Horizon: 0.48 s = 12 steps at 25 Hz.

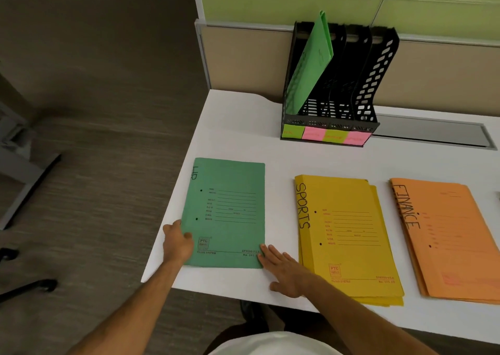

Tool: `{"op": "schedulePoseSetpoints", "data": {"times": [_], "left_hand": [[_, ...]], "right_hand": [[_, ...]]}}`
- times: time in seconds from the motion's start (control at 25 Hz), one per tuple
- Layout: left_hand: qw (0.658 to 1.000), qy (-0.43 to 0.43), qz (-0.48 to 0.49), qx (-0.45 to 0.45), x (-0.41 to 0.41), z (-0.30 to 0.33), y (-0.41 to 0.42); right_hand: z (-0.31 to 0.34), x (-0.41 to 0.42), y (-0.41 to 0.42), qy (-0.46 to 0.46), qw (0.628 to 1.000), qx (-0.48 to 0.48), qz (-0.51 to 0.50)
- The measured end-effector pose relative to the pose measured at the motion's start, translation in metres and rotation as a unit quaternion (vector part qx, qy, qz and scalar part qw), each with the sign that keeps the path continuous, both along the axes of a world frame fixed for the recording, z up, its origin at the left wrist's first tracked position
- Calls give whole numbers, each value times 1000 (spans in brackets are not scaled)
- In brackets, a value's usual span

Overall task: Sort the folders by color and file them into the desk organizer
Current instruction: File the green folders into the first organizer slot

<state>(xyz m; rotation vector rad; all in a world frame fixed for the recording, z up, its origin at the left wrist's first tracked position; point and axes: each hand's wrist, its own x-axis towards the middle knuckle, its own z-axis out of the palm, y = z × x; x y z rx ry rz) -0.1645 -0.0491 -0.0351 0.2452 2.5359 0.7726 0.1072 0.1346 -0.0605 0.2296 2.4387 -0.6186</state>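
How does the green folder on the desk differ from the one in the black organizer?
The green folder on the desk lies flat and is a darker, bluish green; the green folder in the organizer stands tilted and is brighter. Both hands, left and right, touch the flat one; nothing touches the filed one. Both are paper files.

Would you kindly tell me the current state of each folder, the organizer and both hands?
Green folder: flat on the desk, closed, held at both lower corners.
Filed green folder: leaning in the organizer's leftmost slot.
Desk organizer: upright, other three slots look empty.
Yellow stack: flat, untouched.
Orange stack: flat, untouched.
Left hand: grips the folder's left edge.
Right hand: fingers straight, touching its right corner.
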Motion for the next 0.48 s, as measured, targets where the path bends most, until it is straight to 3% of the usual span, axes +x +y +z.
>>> {"op": "schedulePoseSetpoints", "data": {"times": [0.12, 0.2, 0.28, 0.36, 0.48], "left_hand": [[999, -2, 27, 46, -4, 3, 6], [996, -21, 31, 78, -9, 7, 10], [991, -47, 26, 122, -11, 11, 15], [982, -76, 23, 174, -9, 19, 22], [968, -105, 19, 226, -4, 30, 40]], "right_hand": [[10, -5, 4, -5, 998, -46, -29], [18, -10, 7, 18, 983, -125, -130], [25, -14, 13, 79, 920, -213, -319], [34, -17, 25, 143, 834, -235, -479], [49, -18, 51, 195, 740, -246, -594]]}}
